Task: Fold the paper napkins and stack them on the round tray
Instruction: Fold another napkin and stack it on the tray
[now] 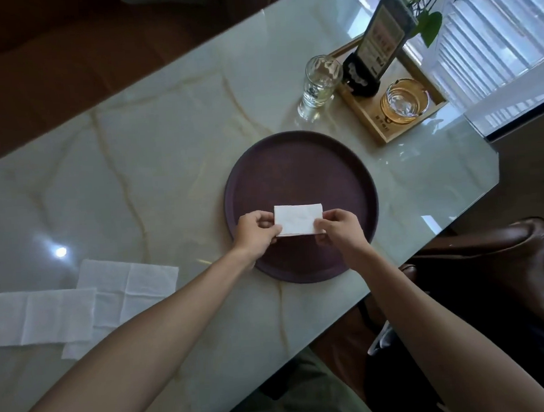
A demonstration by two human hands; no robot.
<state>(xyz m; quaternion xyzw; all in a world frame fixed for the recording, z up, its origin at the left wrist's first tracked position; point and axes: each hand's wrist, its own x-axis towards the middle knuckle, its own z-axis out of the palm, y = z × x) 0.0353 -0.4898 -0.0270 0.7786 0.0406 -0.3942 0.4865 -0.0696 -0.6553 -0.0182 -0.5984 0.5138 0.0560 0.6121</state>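
A small folded white napkin is held over the near half of the round dark purple tray. My left hand pinches its left edge and my right hand pinches its right edge. Whether the napkin touches the tray's surface I cannot tell. Two unfolded white napkins lie overlapping on the marble table, near its left front.
Beyond the tray stands an empty drinking glass. To its right a wooden tray holds a menu stand and a glass ashtray. A brown leather seat is at the right of the table's cut corner.
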